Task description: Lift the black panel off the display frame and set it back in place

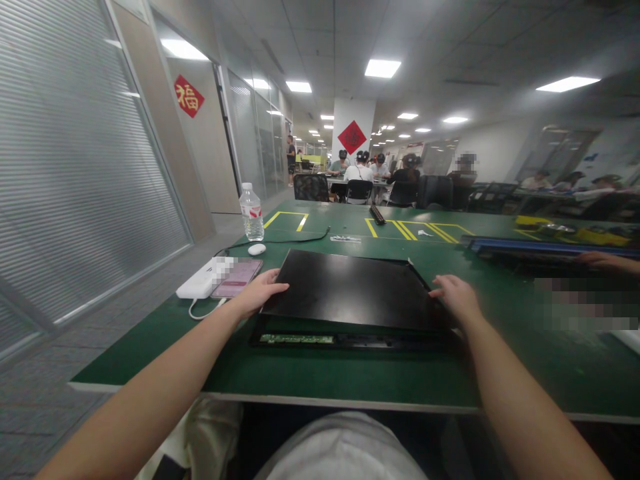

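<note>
Left hand [260, 291]: laid flat on the left edge of the panel [350, 290], fingers stretched over the rim; whether they curl under it cannot be told, so no firm grasp shows.
Right hand [457, 297]: on the panel's right edge, fingers bent down over the corner, gripping the rim loosely.
Panel: black, flat, glossy, spanning between the two hands; its near edge sits raised over the tray below, the far edge lower.
Tray [350, 341]: black base under the panel, its front strip showing just below both hands, with a green circuit board [296, 339] under the left hand's side.
Table [350, 380]: green mat bearing all of this; yellow tape lines well beyond the hands.
Phone [236, 278]: just left of the left hand, screen lit, lying against a white power bank [197, 285].
Mouse [257, 249]: white, beyond the left hand.
Bottle [251, 212]: clear, upright, beyond the mouse.
Cable [280, 240]: black, running across the table beyond the panel.
Other hand [607, 261]: a co-worker's, far right of the right hand, on a blue-edged item.
People: seated at distant tables.
</note>
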Demonstrator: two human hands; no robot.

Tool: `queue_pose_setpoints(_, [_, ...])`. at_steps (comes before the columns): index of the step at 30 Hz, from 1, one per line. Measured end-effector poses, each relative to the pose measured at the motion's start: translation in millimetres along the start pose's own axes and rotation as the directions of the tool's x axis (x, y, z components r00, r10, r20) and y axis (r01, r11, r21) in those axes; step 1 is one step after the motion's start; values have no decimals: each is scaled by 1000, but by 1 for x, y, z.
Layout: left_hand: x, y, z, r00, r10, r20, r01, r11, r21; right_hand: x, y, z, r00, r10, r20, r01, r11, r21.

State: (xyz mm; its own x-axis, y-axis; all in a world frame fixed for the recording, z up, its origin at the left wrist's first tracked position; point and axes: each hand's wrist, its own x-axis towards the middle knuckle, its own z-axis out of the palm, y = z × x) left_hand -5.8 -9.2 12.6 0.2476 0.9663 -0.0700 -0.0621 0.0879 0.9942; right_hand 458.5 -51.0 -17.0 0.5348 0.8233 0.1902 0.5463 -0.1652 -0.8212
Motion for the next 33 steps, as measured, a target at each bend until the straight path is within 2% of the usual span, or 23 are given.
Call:
queue_pose_setpoints(12, [3,-4,-3,999,1,49,0,1000,-11,-3,-8,1,999,-41,-13,36,965,-261])
queue_pose_setpoints(26, [2,-6,-4,998,6,61,-7,1000,14,-1,-2,1,996,-84,24,87,940,-330])
queue_pose_setpoints(33, [1,-3,-2,1000,-18,16,17,999,35,1,2,2,995,-94,20,96,947,-306])
